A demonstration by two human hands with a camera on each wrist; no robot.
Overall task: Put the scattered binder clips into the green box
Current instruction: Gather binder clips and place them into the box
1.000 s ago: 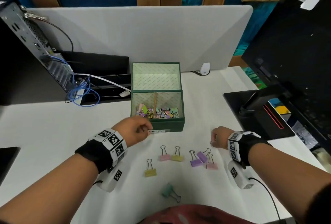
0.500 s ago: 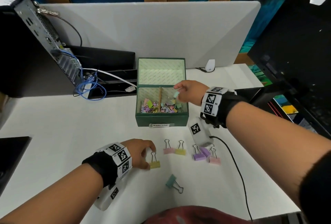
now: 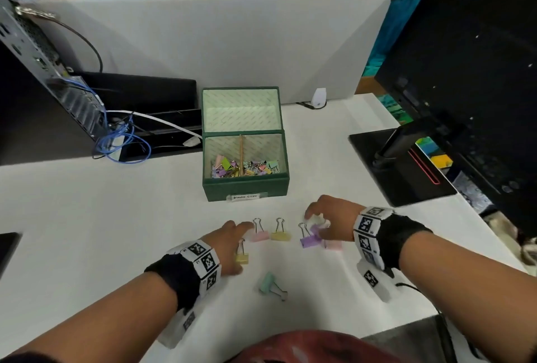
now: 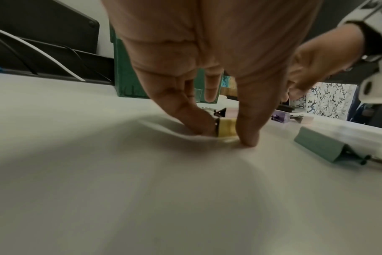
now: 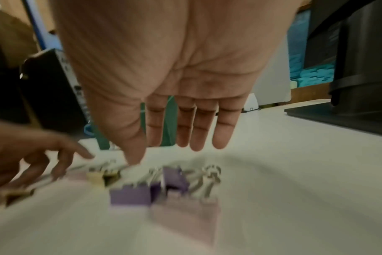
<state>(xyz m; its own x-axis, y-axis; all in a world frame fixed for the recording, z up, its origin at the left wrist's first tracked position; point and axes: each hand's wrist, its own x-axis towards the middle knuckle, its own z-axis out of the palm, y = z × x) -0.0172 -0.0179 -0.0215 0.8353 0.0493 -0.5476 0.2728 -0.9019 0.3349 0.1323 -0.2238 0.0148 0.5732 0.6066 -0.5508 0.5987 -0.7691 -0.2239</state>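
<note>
Change since half a second back: right hand (image 3: 325, 222) is no longer over the open green fabric-covered box (image 3: 245, 185); it is now hanging low over the purple and pink clip cluster (image 3: 315, 237) near the worktop's front edge, right of centre. Grip released, fingers straight and spread in the right wrist view, holding nothing. Judging from that, one clip is already dropped in the box and this hand is going for the next one.

Left hand (image 3: 229, 243) is staying on the small yellow metal binder clip (image 4: 227, 127), thumb and finger pinching its body against the white worktop (image 3: 87, 217). Clip is not lifted yet.

Orientation: the yellow clip is lying flat, wire handles pointing toward the box and the worktop's back edge, body toward the person; long axis is running front to back. The pink binder clip (image 3: 259, 235) and the second yellow binder clip (image 3: 280, 235) in the row ahead are lying the same way, handles toward the box. The mint-green binder clip (image 3: 267, 282), nearest the front edge, is lying skewed, handles pointing right and toward the person.

Box is sitting mid-worktop, lid tipped open behind it, both compartments holding mixed coloured clips. Seven or so clips are still loose, so I'm reading this as partway through.
</note>
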